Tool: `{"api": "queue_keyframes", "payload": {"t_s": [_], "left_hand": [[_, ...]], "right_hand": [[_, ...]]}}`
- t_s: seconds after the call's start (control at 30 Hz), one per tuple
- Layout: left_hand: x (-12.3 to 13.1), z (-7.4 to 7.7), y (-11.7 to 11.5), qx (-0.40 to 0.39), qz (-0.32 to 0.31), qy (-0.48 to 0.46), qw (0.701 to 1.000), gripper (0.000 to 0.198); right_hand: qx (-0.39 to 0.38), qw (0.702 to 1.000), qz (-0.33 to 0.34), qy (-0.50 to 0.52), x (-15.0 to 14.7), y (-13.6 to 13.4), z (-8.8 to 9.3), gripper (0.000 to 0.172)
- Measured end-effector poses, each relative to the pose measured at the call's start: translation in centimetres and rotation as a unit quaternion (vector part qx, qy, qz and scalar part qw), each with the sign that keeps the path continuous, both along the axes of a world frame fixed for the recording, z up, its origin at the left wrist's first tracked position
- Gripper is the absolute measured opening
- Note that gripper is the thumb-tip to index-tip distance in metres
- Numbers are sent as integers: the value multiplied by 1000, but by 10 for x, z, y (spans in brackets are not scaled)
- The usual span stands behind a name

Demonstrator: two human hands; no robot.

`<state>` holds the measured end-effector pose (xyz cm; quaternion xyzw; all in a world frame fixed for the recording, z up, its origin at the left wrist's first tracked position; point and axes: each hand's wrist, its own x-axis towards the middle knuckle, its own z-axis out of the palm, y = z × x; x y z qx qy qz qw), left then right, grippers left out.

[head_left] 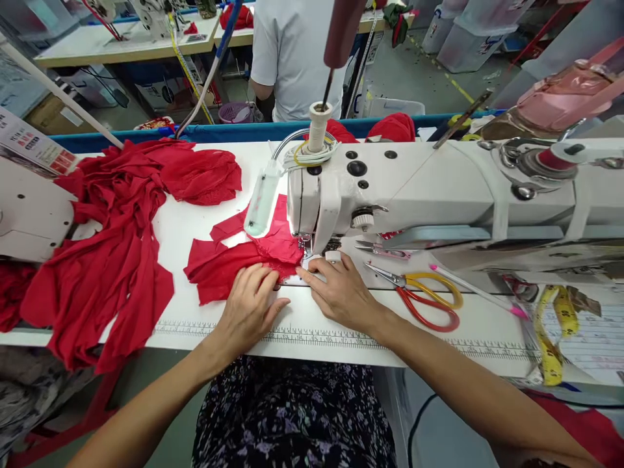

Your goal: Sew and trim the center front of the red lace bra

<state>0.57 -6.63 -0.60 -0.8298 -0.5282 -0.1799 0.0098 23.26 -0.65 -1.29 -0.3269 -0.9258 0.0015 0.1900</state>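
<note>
A small piece of red fabric (229, 263) lies on the white table (312, 328) under the needle area of a white sewing machine (414, 188). My left hand (251, 305) rests flat on the fabric's right edge, fingers stretched out. My right hand (341, 289) lies flat just right of it, in front of the presser foot, fingertips touching the fabric's edge near the needle. Neither hand grips anything.
A large heap of red fabric pieces (117, 253) covers the table's left side and hangs over its front edge. Scissors with red and yellow handles (424, 296), small snips (380, 248), a pink pen (478, 292) and a yellow measuring tape (550, 338) lie at right. A person in a white shirt (292, 52) stands behind.
</note>
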Motion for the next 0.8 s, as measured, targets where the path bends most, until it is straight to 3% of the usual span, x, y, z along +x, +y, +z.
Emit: {"api": "queue_keyframes", "payload": {"t_s": [0.1,0.27,0.4,0.53,0.63,0.8], "left_hand": [[0,7,7,4,27,27,999,36],[13,9,14,51,52,75,995,24],[20,5,18,43,96,116,988,14],[21,6,22,-5,131,154,979,29],[11,7,36,-30,129,160,978,30],[-18,1,69,-79,60,151,984,37]], "right_hand": [[3,1000,-23,14,-3,4,7,28],[17,997,-67,-44,-21,15,16,27],[13,995,-97,-25,-34,19,6,29],[24,994,-108,-6,-31,16,-7,32],[42,996,-84,-1,-27,10,-10,30],[84,994,-73,5,-26,5,-15,25]]}}
